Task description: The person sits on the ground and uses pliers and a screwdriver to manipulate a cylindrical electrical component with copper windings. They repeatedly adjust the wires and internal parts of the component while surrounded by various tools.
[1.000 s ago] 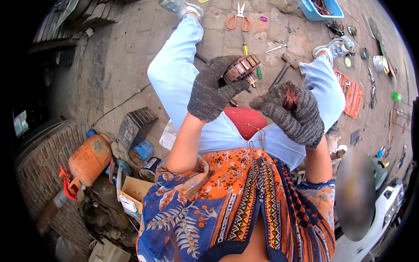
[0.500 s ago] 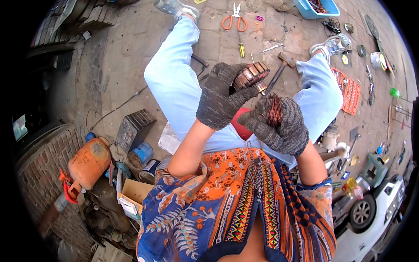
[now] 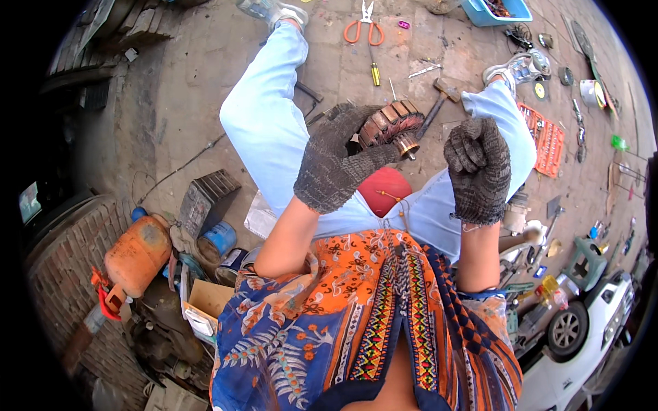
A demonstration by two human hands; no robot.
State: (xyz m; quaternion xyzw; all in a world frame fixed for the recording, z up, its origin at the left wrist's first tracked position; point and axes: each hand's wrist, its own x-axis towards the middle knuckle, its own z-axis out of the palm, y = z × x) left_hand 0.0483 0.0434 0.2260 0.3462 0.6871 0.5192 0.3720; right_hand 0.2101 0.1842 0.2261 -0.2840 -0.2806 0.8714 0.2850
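Observation:
My left hand [image 3: 330, 168], in a dark grey knitted glove, grips a motor armature [image 3: 392, 125] with copper-coloured windings and a commutator at its lower end. The fingers wrap the far side of the core, and the thumb lies along the near side. Apart from it, over the right thigh, my right hand [image 3: 478, 168] is raised and curled into a fist in a matching glove. Whatever lies inside the fist is hidden. Below the armature, a red rounded seat [image 3: 384, 190] shows between the thighs.
On the paved ground ahead lie a hammer [image 3: 437, 103], orange-handled snips [image 3: 364, 29] and a yellow-handled screwdriver [image 3: 375, 74]. A blue tub [image 3: 495, 16] stands at the far right, above an orange socket set [image 3: 541, 140]. An orange tank [image 3: 137, 255] sits at the left; a white car [image 3: 593, 342] at the right.
My right hand has moved up and right, away from the armature, and closed; the copper wire seen on its palm is now out of sight. My left hand has turned the armature slightly.

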